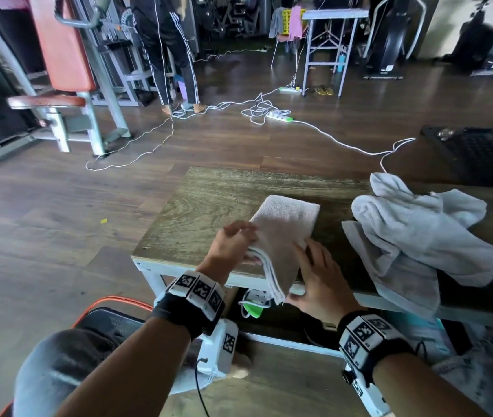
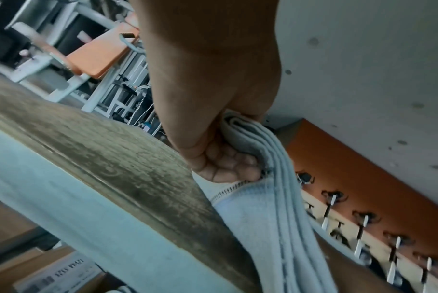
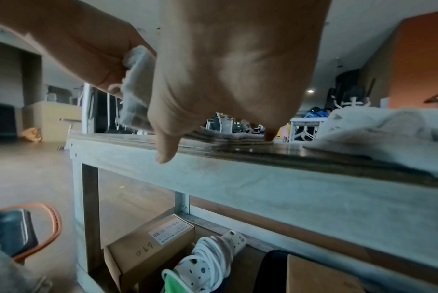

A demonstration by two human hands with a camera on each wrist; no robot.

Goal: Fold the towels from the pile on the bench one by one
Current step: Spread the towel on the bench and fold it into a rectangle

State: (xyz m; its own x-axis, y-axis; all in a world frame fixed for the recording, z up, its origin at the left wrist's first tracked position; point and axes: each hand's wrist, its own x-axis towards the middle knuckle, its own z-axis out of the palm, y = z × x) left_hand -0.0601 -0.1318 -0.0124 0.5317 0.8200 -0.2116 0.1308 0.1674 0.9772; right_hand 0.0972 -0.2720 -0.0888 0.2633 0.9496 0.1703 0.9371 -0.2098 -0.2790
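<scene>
Left hand (image 1: 233, 245) gripping near-left edge of folded towel (image 1: 284, 233), fingers curling round stacked layers; wrist view showing several soft terry plies w/ stitched hem. Towel lying mid-bench (image 1: 197, 206) as narrow rectangle, near end overhanging front edge. Bench top: worn wood-grain board on pale metal frame. Right hand (image 1: 320, 278) resting beside towel's right edge, fingers straight, gripping nothing. Further right, crumpled pile (image 1: 419, 236) sitting limp, unfolded. Judging: this towel nearly finishing, rest still waiting.

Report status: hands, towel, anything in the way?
Left hand grips folded towel. Right hand flat on it. Unfolded pile waits beside. Nothing blocking.
</scene>
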